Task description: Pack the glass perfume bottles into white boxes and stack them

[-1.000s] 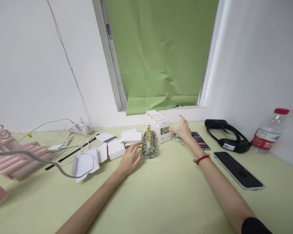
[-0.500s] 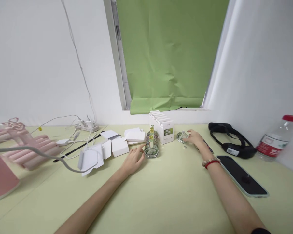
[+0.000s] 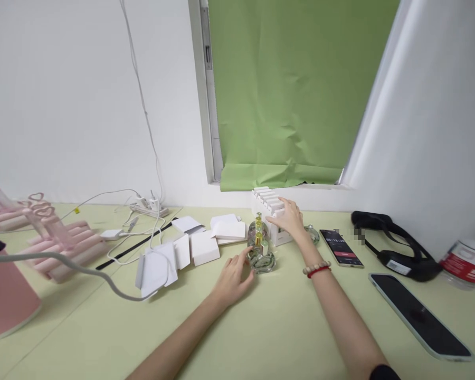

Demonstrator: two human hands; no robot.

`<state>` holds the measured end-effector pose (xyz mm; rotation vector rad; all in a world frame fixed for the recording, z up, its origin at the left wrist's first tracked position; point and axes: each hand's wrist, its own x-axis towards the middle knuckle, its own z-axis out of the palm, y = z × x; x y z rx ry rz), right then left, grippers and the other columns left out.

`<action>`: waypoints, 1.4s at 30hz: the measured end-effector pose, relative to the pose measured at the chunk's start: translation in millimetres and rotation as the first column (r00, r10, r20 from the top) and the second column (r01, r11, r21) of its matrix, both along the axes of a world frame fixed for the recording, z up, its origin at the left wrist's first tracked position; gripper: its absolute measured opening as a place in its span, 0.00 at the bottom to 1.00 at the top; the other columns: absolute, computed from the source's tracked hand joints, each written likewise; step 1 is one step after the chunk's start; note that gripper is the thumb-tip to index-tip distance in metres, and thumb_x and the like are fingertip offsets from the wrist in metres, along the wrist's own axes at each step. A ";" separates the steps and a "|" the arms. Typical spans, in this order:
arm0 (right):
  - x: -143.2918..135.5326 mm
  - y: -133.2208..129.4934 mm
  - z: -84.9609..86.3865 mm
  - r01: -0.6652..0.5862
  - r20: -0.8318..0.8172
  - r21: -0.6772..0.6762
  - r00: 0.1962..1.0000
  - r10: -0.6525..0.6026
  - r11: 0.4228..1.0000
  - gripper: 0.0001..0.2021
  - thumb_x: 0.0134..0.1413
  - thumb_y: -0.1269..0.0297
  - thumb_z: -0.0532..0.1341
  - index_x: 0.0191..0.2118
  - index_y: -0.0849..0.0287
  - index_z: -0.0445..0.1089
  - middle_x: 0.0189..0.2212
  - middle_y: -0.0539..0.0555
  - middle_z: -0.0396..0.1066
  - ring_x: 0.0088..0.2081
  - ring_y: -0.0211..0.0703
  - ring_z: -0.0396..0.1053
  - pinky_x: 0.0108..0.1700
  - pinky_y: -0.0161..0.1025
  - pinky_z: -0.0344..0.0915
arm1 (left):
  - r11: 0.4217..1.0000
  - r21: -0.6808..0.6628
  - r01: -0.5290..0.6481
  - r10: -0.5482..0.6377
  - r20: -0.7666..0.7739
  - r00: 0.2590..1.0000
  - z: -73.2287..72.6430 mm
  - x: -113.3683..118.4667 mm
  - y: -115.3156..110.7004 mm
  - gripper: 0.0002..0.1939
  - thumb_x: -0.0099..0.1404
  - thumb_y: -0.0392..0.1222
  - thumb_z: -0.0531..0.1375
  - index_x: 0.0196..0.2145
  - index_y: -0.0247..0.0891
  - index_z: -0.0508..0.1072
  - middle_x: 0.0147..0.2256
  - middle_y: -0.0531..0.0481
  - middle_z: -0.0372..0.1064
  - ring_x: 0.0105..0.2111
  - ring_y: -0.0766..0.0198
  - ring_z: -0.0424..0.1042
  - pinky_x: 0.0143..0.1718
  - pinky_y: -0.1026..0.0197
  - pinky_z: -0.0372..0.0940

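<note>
My left hand [image 3: 233,277] rests on the table with thumb and fingers apart. Its fingertips are at the near side of the front clear glass bottle [image 3: 262,262], part of a row with yellow-green upright parts. Behind and to the right stands a row of white boxes [image 3: 266,198]. Over the front box is my right hand [image 3: 290,217], thumb and fingers spread about its top; whether it touches is unclear. A round clear glass piece [image 3: 312,234] lies beyond my right wrist, partly hidden by it.
Opened white cartons [image 3: 203,248] and a grey cable [image 3: 75,269] lie left. Pink stands [image 3: 69,240] are farther left. On the right are a lit phone [image 3: 341,248], a dark phone [image 3: 419,315], a black headset [image 3: 407,258] and a bottle [image 3: 467,261].
My right hand has left the round glass piece and moved left to the front white box. The left hand stays beside the glass bottle. The view has shifted slightly.
</note>
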<state>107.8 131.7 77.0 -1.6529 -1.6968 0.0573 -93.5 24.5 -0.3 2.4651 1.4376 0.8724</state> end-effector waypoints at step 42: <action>-53.6 44.0 34.4 -0.116 0.401 -0.003 0.910 0.108 0.993 0.35 0.43 0.49 0.61 0.56 0.60 0.55 0.52 0.62 0.59 0.55 0.55 0.54 0.56 0.49 0.45 | 0.991 0.057 -0.117 0.113 0.079 0.990 1.4 5.2 -2.7 0.19 0.60 0.36 0.49 0.50 0.36 0.57 0.42 0.44 0.65 0.44 0.57 0.63 0.45 0.54 0.55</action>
